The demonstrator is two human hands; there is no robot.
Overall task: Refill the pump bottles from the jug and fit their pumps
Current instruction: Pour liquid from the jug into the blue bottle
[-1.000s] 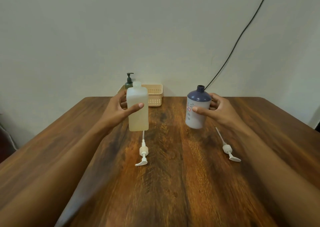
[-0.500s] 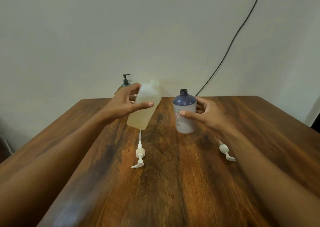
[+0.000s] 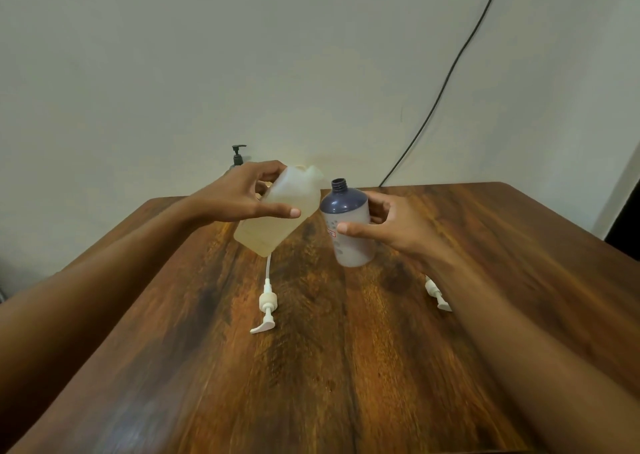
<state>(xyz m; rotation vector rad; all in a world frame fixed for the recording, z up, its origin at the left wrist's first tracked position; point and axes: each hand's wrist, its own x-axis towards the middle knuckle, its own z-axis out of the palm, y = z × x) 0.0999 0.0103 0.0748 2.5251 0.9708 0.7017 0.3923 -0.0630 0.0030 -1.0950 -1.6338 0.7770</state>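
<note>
In the last second the jug point(image 3: 277, 211) has gone from upright to strongly tilted, and its spout now comes close above the open neck of the blue-topped bottle point(image 3: 349, 225), which has moved in toward it. The left hand point(image 3: 239, 200) has its grip closed around the jug body, thumb in front; the right hand point(image 3: 391, 225) holds the bottle at its side. No liquid is seen to flow yet, so I judge the pouring is just starting. Below the grips two pumps point(image 3: 266, 306) point(image 3: 437, 294) lie on the counter point(image 3: 311, 367), still unfitted.
</note>
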